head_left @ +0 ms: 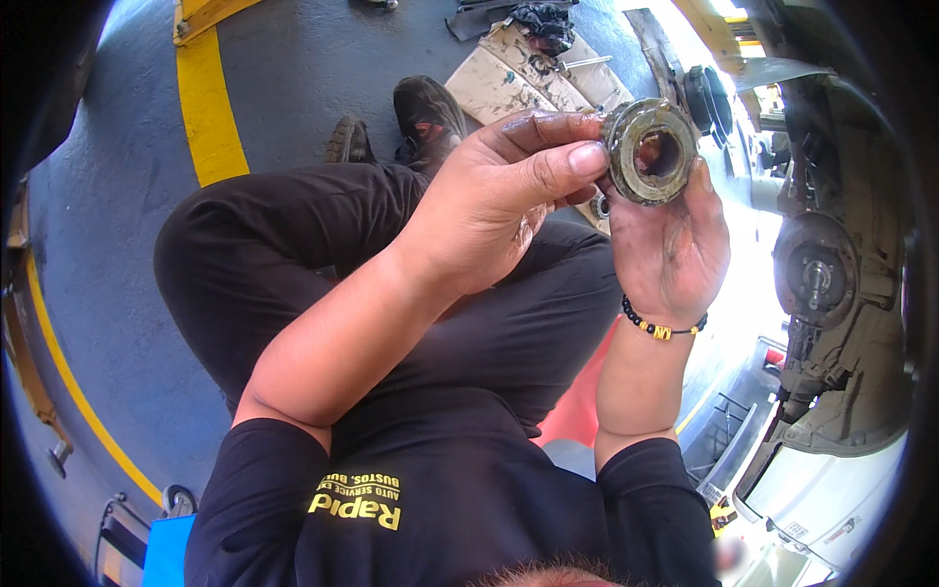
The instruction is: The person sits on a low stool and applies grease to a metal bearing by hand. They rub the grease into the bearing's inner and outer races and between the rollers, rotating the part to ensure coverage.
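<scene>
A grease-covered bearing (pixel 628 178), a thick metal ring with a round hole, is held up in front of me, its face tilted toward me. My left hand (pixel 499 191) pinches its left edge between thumb and fingers. On the other side, my right hand (pixel 673 256) supports it from below and behind; some of those fingers are hidden by the ring. Dark grease smears the skin of both hands. A beaded bracelet (pixel 661 333) circles my right wrist.
Past my crossed legs, stained cardboard (pixel 494 83) lies on the blue floor, bearing a crumpled black bag or rag (pixel 544 27) and a thin metal rod (pixel 587 63). An exposed wheel hub (pixel 816 279) on a raised vehicle stands at right. A yellow stripe (pixel 207 108) crosses the floor at left.
</scene>
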### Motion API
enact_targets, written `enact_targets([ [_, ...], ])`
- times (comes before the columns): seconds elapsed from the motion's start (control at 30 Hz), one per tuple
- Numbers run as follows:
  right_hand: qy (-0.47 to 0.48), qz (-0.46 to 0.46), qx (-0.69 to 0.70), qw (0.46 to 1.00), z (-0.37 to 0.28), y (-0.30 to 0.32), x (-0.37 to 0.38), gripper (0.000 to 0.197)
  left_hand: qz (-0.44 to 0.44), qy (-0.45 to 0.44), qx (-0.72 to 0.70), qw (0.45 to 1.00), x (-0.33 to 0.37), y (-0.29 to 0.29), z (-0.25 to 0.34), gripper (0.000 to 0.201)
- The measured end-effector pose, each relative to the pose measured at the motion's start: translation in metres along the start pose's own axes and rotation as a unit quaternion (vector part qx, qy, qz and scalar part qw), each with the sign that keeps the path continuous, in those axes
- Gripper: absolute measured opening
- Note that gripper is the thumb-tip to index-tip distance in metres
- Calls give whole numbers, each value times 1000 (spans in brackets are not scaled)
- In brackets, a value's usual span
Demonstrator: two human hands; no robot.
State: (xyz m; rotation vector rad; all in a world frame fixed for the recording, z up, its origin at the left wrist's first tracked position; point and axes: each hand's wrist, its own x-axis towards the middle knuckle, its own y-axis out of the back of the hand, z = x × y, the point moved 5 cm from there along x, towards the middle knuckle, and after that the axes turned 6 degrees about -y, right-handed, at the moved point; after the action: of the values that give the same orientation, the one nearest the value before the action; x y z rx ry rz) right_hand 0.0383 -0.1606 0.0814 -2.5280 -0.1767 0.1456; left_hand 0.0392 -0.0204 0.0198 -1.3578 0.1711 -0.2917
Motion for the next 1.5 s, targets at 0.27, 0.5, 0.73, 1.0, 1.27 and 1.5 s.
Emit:
enact_targets([
  [0.27, -20, -63, 9, 998, -1, -3, 7, 37, -6, 12, 41, 999, 0, -1, 2, 31],
  [0.5, 144, 28, -297, 944, -6, 8, 9, 46, 37, 38, 13, 999, -4, -6, 4, 31],
  [0.73, 379, 11, -710, 593, -19, -21, -10, 75, 45, -4, 78, 996, -1, 2, 4, 42],
  [1.0, 315, 12, -749, 583, -22, -20, -4, 92, 68, -11, 89, 994, -4, 2, 2, 38],
  [1.27, 244, -92, -555, 790, -22, 12, 16, 101, 56, 2, 71, 996, -6, 0, 0, 40],
  [1.5, 309, 6, -745, 592, -22, -23, -2, 96, 70, 18, 48, 996, -8, -5, 2, 37],
])
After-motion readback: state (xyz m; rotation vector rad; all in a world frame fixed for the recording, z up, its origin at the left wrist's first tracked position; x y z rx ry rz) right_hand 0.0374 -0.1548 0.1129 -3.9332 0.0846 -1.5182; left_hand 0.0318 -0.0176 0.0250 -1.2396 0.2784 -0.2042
